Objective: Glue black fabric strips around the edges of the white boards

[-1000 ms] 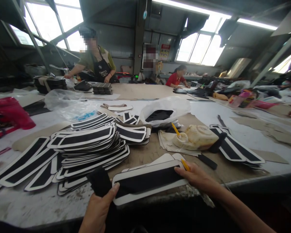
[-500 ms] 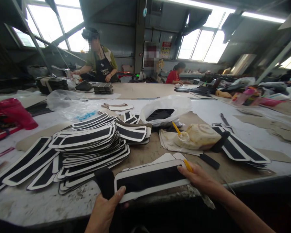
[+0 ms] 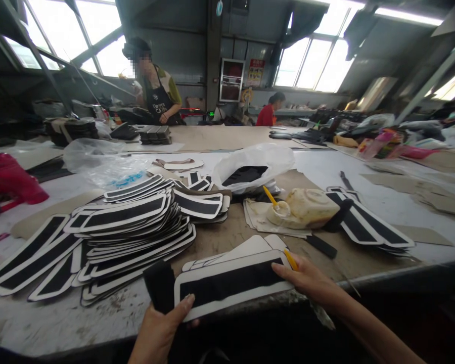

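Observation:
A white-edged panel with a black strip (image 3: 231, 283) is held between both hands at the table's front edge. My left hand (image 3: 161, 323) grips its left end, thumb on top; a black strip (image 3: 160, 285) also lies by that hand. My right hand (image 3: 307, 278) pinches the right end, and a yellow-handled tool (image 3: 291, 260) sticks up from the same hand. Behind the panel lie white pieces (image 3: 246, 247). To the left stands a tall stack of similar panels (image 3: 132, 215).
A glue-stained container (image 3: 314, 207) with a yellow stick (image 3: 270, 195) stands beyond my right hand. More panels (image 3: 367, 222) lie at right. An open plastic bag (image 3: 254, 169) holds black pieces. Two people (image 3: 161, 98) are across the table.
The view has shifted slightly, so the table things appear a little further left. Both hands keep their hold on the panel. The person at back left has raised a hand.

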Available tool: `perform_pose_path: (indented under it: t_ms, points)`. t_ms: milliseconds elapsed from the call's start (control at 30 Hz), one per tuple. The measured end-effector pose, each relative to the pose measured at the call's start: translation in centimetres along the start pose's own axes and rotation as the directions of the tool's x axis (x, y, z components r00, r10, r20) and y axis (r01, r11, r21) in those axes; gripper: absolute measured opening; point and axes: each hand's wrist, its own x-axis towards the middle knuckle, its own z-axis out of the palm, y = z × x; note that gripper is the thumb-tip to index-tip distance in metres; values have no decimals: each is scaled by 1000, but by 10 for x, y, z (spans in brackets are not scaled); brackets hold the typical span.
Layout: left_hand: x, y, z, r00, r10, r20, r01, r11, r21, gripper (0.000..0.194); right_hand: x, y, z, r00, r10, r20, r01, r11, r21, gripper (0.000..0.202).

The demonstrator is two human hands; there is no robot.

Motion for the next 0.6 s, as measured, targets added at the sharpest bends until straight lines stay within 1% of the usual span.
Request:
perform_pose_path:
  t_ms: [67,133,233,333,433,533,600]
  points:
    - [-1,0,2,1000,2,-7,-2,1000,5,52,0,3,-2,1000,1,-8,-1,1000,-14,33]
    - [-1,0,2,1000,-7,-3,7,1000,17,45,0,5,-4,1000,11,-10,-11,1000,-6,32]
    - [-1,-2,0,999,-41,21,41,999,14,37,-2,8,-6,999,49,2,-49,997,57,30]
    - [-1,-1,0,997,-74,32,74,997,-5,38,-5,9,-7,996,76,43,-82,983,162,29]
    - [-3,0,2,994,-101,44,102,995,-16,46,-9,11,-8,994,73,77,-90,962,256,29]
    - [-2,-2,3,994,-107,0,107,994,12,51,-13,11,-8,996,48,74,-68,952,300,29]
    - [1,-5,1,993,-106,-55,110,990,85,43,-14,12,-8,997,32,70,-53,947,318,30]
